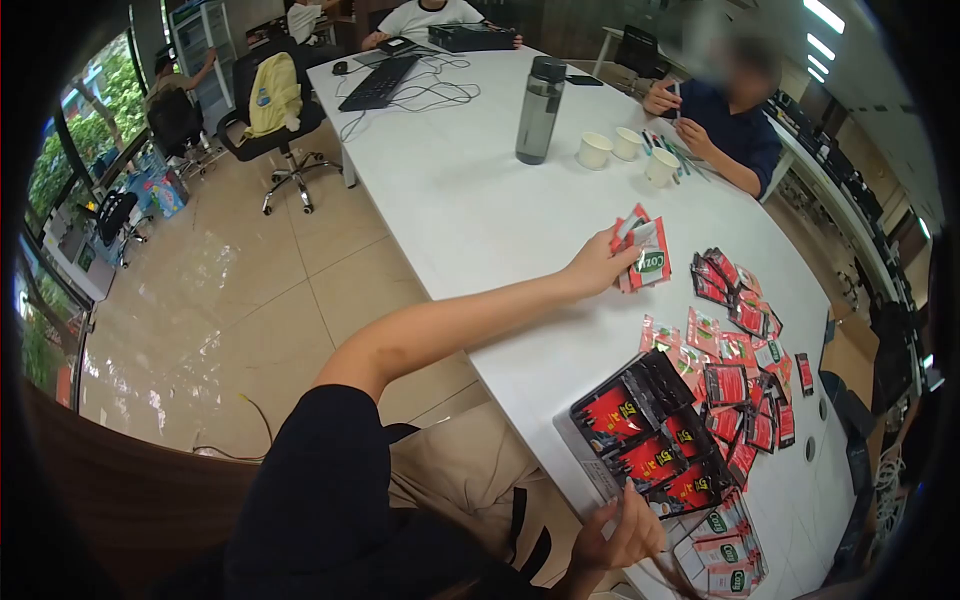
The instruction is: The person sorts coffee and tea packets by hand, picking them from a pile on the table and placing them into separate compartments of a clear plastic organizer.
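Observation:
My left hand (597, 262) reaches over the table, its fingers closed on several red-and-white sachets (652, 262) with a green "Cozy" label. They are fanned out above the table top. My right hand (622, 532) is close to me, fingers bent together at the near edge of a black divided tray (665, 392); whether anything small is pinched there is hidden. Red-and-black sachets (655, 458) fill several of the tray's compartments. Beyond it lies a loose pile of red, black and pink sachets (735, 385). A second, lighter tray (757, 545) beside my right hand holds several "Cozy" sachets.
A grey bottle (541, 110) and three paper cups (595, 150) stand farther up the white table (440, 190). Across it, a person in dark blue (745, 150) handles a thin stick. A keyboard (380, 82) and cables lie at the far end, near another seated person.

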`<state>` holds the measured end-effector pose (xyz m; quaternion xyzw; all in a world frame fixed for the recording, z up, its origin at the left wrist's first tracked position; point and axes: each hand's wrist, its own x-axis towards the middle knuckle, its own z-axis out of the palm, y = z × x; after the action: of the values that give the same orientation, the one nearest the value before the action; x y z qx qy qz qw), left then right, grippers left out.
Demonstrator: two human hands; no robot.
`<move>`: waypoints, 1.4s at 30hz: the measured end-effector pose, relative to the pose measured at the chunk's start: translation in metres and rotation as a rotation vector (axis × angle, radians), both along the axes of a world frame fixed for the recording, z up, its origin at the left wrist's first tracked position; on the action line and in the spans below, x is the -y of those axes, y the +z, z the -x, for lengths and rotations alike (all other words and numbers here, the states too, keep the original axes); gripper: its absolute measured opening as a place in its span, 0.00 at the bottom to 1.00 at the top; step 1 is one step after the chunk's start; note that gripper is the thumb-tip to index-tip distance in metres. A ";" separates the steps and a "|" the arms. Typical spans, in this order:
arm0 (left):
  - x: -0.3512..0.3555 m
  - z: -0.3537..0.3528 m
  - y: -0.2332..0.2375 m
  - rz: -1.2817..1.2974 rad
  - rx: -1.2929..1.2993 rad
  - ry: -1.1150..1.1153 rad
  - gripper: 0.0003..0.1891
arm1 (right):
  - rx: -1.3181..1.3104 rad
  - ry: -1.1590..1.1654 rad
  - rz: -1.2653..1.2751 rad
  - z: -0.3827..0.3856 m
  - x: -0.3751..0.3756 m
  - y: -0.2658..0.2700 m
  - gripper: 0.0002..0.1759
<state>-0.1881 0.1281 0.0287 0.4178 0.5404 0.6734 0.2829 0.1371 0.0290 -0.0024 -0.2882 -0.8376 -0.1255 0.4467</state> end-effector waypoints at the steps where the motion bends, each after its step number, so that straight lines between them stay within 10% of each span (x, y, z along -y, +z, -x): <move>1: 0.015 -0.002 -0.006 -0.040 0.221 -0.004 0.17 | 0.004 0.006 -0.010 -0.001 -0.001 -0.001 0.12; 20: 0.092 0.000 -0.008 -0.102 0.450 0.245 0.13 | -0.003 0.009 -0.027 0.003 0.000 -0.001 0.13; 29: 0.007 -0.033 0.004 -0.087 0.257 -0.128 0.32 | 0.010 -0.005 -0.005 0.000 -0.001 -0.005 0.11; 32: -0.032 -0.045 -0.006 -0.146 -0.102 0.063 0.29 | 0.007 0.019 0.000 -0.001 0.000 -0.003 0.11; 42: -0.071 -0.021 -0.053 0.049 -0.044 0.248 0.22 | 0.009 0.080 -0.021 0.001 -0.002 0.002 0.12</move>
<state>-0.1669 0.1989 -0.0244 0.3554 0.6103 0.6804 0.1959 0.1360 0.0309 -0.0005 -0.2493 -0.8491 -0.1177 0.4506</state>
